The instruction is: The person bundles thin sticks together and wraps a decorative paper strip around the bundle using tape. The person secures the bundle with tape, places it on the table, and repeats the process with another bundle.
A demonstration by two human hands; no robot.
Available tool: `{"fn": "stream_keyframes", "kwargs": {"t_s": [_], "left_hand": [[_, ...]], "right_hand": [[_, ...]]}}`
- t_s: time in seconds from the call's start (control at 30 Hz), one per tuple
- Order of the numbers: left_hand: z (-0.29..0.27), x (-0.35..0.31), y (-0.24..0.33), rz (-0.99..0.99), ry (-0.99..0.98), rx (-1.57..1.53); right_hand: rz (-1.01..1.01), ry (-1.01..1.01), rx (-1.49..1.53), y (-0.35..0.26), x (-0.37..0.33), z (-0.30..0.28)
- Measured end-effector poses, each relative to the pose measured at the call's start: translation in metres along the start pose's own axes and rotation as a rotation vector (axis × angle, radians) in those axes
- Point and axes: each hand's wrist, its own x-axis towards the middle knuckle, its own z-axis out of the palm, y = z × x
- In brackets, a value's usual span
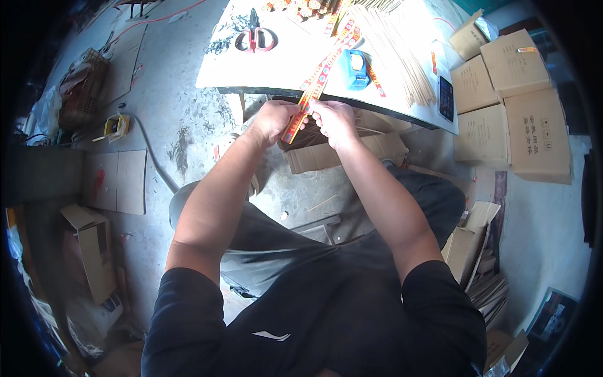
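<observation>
A long red and yellow printed strip [293,131] slants across the table's front edge, its lower end hanging out over the floor. My left hand [275,120] is closed on it, thumb on top. On the other side, my right hand [337,122] pinches the same strip a little higher up. Beyond my hands, more printed strips [328,61] overlap on the white table [220,68]. Close to them sits a blue tape dispenser [356,75]. Scissors with red handles [254,39] lie farther left, beside dark scraps.
Long thin sticks [402,60] spread over the table's right side, near a dark phone [445,98]. Red-ended bundles [301,7] lie at the back. Cardboard boxes [516,66] stack on the right. An open carton [352,152] stands below the table edge.
</observation>
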Motion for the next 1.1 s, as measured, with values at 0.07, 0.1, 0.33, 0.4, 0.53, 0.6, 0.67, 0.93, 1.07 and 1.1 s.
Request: {"fn": "stream_keyframes", "kwargs": {"t_s": [0.07,0.1,0.33,0.4,0.53,0.6,0.67,0.93,1.07,1.1], "left_hand": [[0.0,0.0,0.001,-0.008,-0.003,0.001],[0.0,-0.001,0.002,-0.011,-0.01,-0.009],[-0.001,0.005,-0.002,-0.016,-0.039,-0.041],[0.003,0.007,-0.002,-0.011,-0.051,-0.036],[-0.005,-0.001,-0.003,0.005,-0.04,-0.056],[-0.001,-0.001,-0.001,0.005,-0.072,-0.06],[-0.001,-0.003,0.0,-0.006,-0.108,-0.065],[0.002,-0.007,0.001,0.109,-0.019,0.312],[0.008,-0.014,-0.001,0.565,0.175,0.96],[0.005,-0.01,-0.004,0.7,0.171,1.103]], "right_hand": [[-0.022,0.012,0.006,0.002,0.0,0.001],[-0.041,0.016,0.012,0.003,0.0,0.002],[-0.231,0.041,-0.103,0.031,0.028,0.002],[-0.279,0.083,-0.17,0.042,0.042,-0.005],[-0.067,-0.034,0.013,0.014,0.01,0.008],[-0.049,-0.051,0.098,0.012,0.009,0.001],[-0.036,-0.048,0.127,0.01,0.007,0.0],[-0.003,-0.065,0.076,0.008,0.008,-0.008],[0.032,-0.066,0.048,0.01,0.014,-0.012],[0.039,-0.09,0.04,0.009,0.014,-0.013]]}}
